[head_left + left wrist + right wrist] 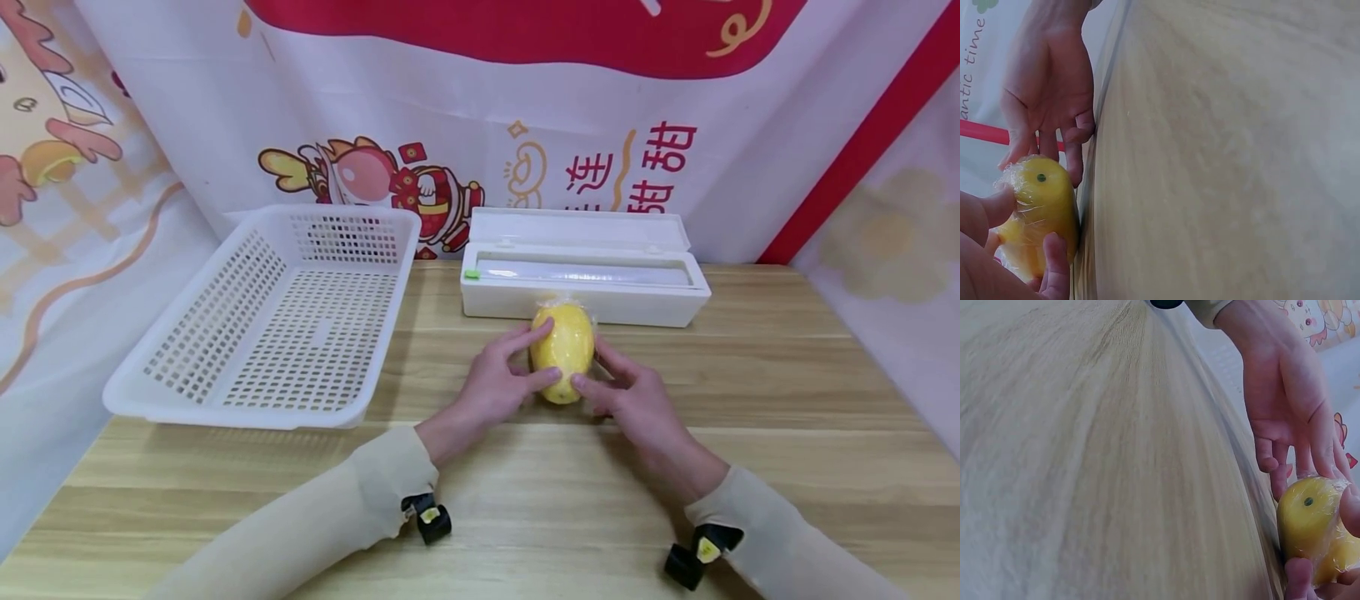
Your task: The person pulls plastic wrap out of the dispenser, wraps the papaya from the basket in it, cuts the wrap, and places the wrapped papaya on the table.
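Note:
A yellow oval melon (566,350), wrapped in clear cling film, is on the wooden table in front of the white cling film box (517,302). My left hand (498,375) holds it from the left, thumb near the lower end and a finger higher up on its side. From the opposite side my right hand (637,404) grips it, thumb low on the front and fingers along the right side. Both wrist views show the melon's small dark stem end and the wrinkled film. The melon's underside is hidden.
A white perforated plastic basket (360,408) stands on the left of the table (787,392). The box lid (577,229) is raised, showing a film roll (585,273) and a green slider (471,274) inside. A printed cloth (465,108) hangs behind.

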Motion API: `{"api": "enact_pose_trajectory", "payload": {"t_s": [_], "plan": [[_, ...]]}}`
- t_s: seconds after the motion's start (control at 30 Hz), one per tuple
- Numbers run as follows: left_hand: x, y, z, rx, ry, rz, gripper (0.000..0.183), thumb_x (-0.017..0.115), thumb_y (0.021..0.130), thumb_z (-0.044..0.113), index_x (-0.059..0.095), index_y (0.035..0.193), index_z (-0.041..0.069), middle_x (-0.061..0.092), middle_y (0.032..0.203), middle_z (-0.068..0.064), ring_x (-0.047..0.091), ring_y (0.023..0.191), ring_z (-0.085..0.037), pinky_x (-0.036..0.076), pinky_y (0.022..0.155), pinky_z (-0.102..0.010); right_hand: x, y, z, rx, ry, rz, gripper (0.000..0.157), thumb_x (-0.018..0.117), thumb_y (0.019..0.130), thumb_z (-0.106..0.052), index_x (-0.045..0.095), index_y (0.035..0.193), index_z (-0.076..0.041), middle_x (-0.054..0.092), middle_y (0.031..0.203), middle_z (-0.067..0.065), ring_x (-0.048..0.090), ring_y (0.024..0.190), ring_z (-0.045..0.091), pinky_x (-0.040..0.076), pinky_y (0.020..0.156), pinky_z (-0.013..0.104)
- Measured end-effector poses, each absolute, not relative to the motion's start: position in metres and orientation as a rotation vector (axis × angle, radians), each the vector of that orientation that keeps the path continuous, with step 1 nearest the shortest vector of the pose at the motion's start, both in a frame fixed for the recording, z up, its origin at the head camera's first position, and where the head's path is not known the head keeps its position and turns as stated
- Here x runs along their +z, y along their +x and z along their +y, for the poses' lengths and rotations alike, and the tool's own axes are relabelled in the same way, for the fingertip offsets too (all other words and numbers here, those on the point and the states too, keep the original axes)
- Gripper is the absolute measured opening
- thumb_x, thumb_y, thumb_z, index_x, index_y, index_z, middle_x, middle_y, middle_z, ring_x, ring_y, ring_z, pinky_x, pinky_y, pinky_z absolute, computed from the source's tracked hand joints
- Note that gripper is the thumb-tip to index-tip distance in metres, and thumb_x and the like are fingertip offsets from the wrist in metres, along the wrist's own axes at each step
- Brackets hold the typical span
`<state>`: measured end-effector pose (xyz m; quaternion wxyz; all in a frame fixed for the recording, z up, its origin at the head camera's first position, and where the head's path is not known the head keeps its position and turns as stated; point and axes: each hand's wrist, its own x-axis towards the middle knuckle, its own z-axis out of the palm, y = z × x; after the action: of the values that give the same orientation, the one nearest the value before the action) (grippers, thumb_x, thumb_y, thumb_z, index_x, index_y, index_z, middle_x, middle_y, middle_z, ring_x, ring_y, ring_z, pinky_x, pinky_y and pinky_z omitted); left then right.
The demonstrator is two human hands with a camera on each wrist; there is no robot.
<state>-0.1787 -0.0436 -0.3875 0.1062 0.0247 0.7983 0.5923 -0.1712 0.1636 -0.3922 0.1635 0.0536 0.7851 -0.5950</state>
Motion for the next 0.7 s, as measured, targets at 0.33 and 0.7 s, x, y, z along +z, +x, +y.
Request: {"api": "enact_pose_trajectory", "payload": {"t_s": [0.33,0.7], "plan": [[-0.3899,-0.1774,-0.0361,1.732,0.094,2.492,0.066,0.087,0.090,0.027,0.058,0.147,0.044,0.048,0.165,0.005,0.043,0.154,-0.022,0.042,0.124,-0.045,-0.3946,-0.1698,0.1612,-1.748,0.191,2.244,0.072,0.073,0.101,-0.035,0.037,0.163,-0.034,0.039,0.171,-0.004,0.053,0.136,0.022,0.057,0.088,0.027],[-0.3863,-0.1753,-0.0330,1.694,0.083,2.518,0.070,0.087,0.090,0.025,0.056,0.150,0.044,0.051,0.150,-0.007,0.062,0.089,-0.021,0.058,0.072,-0.030,-0.3899,-0.1711,0.1634,-1.751,0.230,2.217,0.080,0.078,0.097,-0.039,0.038,0.165,-0.030,0.044,0.169,0.002,0.058,0.135,0.025,0.059,0.089,0.029]]}}
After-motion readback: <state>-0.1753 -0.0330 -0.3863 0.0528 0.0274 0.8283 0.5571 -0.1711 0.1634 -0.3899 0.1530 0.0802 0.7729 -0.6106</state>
